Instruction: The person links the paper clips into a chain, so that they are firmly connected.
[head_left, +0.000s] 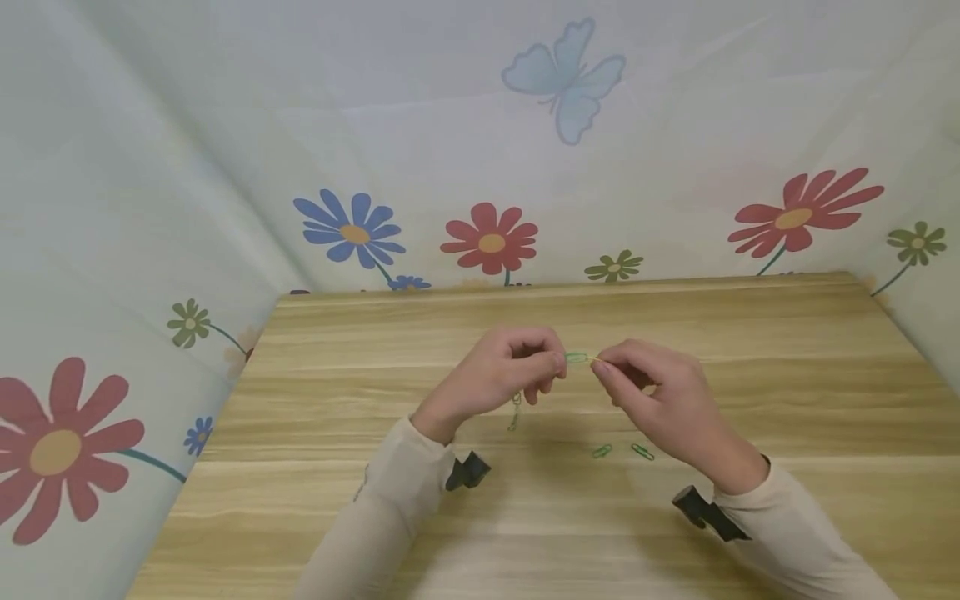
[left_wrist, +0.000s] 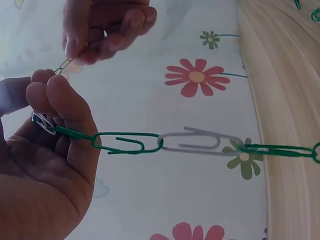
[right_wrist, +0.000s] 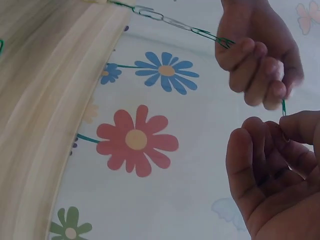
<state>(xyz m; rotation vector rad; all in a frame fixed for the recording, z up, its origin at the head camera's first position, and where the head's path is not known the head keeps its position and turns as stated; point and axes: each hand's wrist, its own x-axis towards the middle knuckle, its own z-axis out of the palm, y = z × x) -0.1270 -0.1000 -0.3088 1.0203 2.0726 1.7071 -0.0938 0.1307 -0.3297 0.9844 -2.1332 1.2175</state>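
Two hands (head_left: 510,367) (head_left: 667,400) pinching paper clips (head_left: 577,358) between them, clip chain (left_wrist: 125,142) hanging below the left

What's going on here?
A person is working with paper clips above a wooden table. The left hand pinches a green clip and also holds a chain of green and greyish clips, which hangs down from it. The right hand pinches a yellowish clip up against the green one; whether they're hooked together is too small to tell. Two loose green clips lie on the table.
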